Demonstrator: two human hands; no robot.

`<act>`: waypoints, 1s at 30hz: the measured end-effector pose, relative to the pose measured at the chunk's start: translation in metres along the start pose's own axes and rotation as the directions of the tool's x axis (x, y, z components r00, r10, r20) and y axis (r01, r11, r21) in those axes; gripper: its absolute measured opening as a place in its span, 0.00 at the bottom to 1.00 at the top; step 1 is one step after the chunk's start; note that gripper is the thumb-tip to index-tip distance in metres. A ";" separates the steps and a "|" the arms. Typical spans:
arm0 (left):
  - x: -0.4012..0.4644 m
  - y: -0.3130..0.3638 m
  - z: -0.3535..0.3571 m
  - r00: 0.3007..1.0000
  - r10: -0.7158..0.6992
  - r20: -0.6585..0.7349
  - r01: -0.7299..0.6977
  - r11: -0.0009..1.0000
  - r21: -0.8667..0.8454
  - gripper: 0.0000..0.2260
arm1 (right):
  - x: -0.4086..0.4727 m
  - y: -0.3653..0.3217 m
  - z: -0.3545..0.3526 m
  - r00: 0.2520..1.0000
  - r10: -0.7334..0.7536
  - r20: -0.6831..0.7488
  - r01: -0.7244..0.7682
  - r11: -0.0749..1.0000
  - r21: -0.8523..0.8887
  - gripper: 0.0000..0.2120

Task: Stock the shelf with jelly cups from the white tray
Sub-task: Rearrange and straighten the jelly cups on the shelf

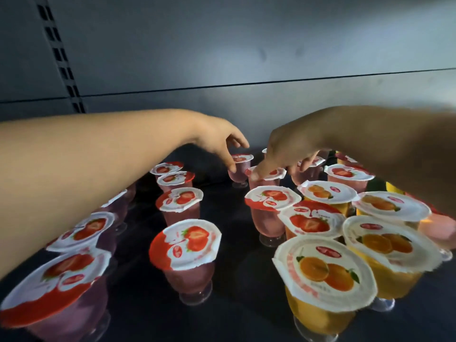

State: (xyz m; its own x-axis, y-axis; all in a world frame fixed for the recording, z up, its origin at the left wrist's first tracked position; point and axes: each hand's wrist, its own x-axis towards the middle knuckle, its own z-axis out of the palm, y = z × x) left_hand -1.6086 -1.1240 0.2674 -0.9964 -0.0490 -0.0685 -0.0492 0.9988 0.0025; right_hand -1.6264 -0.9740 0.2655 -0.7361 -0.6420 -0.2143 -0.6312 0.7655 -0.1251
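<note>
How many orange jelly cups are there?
4 orange jelly cups, all on the right of the shelf: one at the front, one behind it to the right, and two further back. Yellow showing under the right arm may be more.

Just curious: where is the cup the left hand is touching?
The pink cup stands far back on the dark shelf, mid-frame, under the left hand, just left of the right hand.

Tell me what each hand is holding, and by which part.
Left hand pinches a strawberry jelly cup by its lid rim. Right hand grips another strawberry cup at its lid edge.
</note>
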 end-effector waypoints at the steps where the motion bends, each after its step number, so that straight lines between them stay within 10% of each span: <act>1: 0.007 -0.001 0.003 1.000 -0.002 0.030 0.002 1.000 -0.004 0.30 | 0.005 0.003 0.002 1.000 -0.010 0.006 0.011 1.000 -0.025 0.17; 15: -0.009 -0.011 -0.006 0.988 -0.137 -0.077 0.073 0.833 -0.549 0.24 | 0.000 0.012 -0.007 0.990 -0.123 -0.065 0.136 0.954 0.269 0.09; 22: -0.144 0.002 -0.055 0.931 -0.195 -0.310 -0.023 0.813 -0.582 0.26 | -0.078 -0.019 -0.041 0.925 -0.168 -0.340 0.321 0.824 0.467 0.15; 26: -0.229 0.021 -0.050 0.928 -0.147 -0.343 -0.089 0.805 -0.586 0.30 | -0.134 -0.040 -0.032 0.920 -0.245 -0.307 0.377 0.769 0.516 0.42; 30: -0.290 0.036 -0.023 0.957 -0.086 -0.276 -0.077 0.846 -0.528 0.26 | -0.181 -0.061 -0.001 0.952 -0.239 -0.189 0.303 0.818 0.490 0.28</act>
State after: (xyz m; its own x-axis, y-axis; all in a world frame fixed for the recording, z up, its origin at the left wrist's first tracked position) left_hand -1.3231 -1.0741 0.3103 -0.9685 -0.1342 0.2099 -0.0015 0.8456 0.5338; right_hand -1.4552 -0.9042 0.3128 -0.5962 -0.8028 0.0094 -0.6195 0.4525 -0.6415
